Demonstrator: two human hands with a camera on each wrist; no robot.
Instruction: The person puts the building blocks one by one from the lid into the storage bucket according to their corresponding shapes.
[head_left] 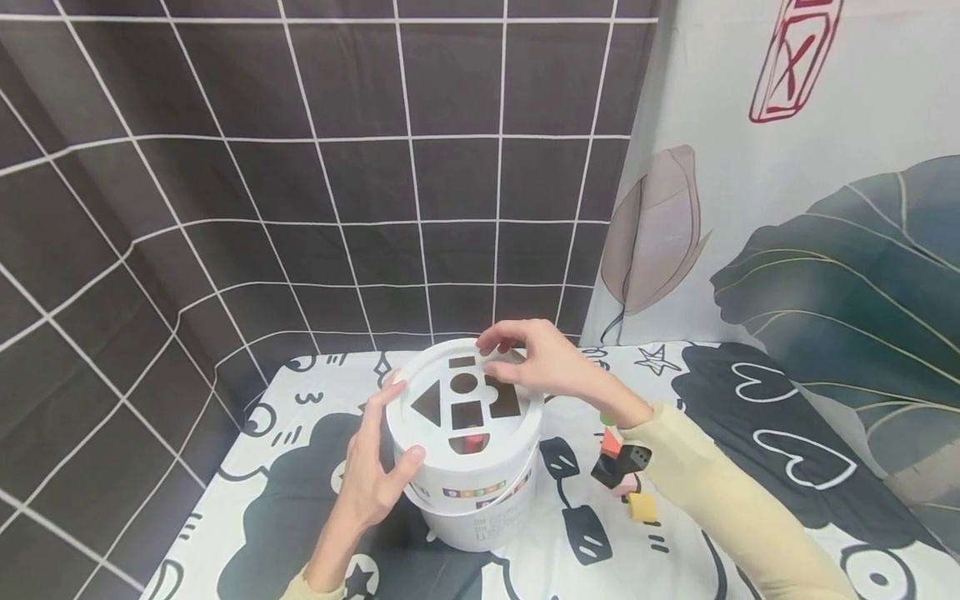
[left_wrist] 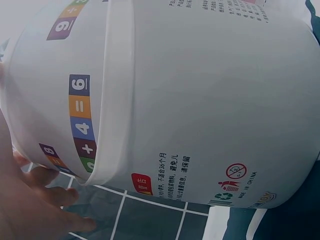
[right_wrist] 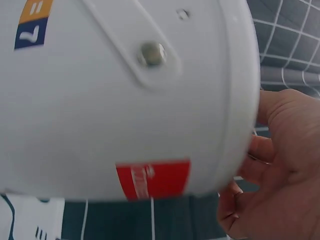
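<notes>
A white bucket (head_left: 480, 521) with a white lid (head_left: 427, 433) stands on the patterned cloth. Holes of several shapes pierce the lid, among them a triangle, a circle and squares. Something red (head_left: 472, 443) shows through the front hole. At the left rim my left hand (head_left: 369, 471) rests its spread fingers and thumb on the lid's edge. My right hand (head_left: 543, 358) arches over the back right of the lid, fingers loosely bent, thumb low by a hole. No object shows between its fingers. The right wrist view has this hand (right_wrist: 280, 165) beside the rim, partly behind the bucket.
Several small coloured blocks lie right of the bucket under my right forearm, including a yellow block (head_left: 642, 507) and a red one (head_left: 611, 442). A dark gridded curtain (head_left: 375, 183) hangs behind, with a leaf-printed cloth (head_left: 840, 275) on the right.
</notes>
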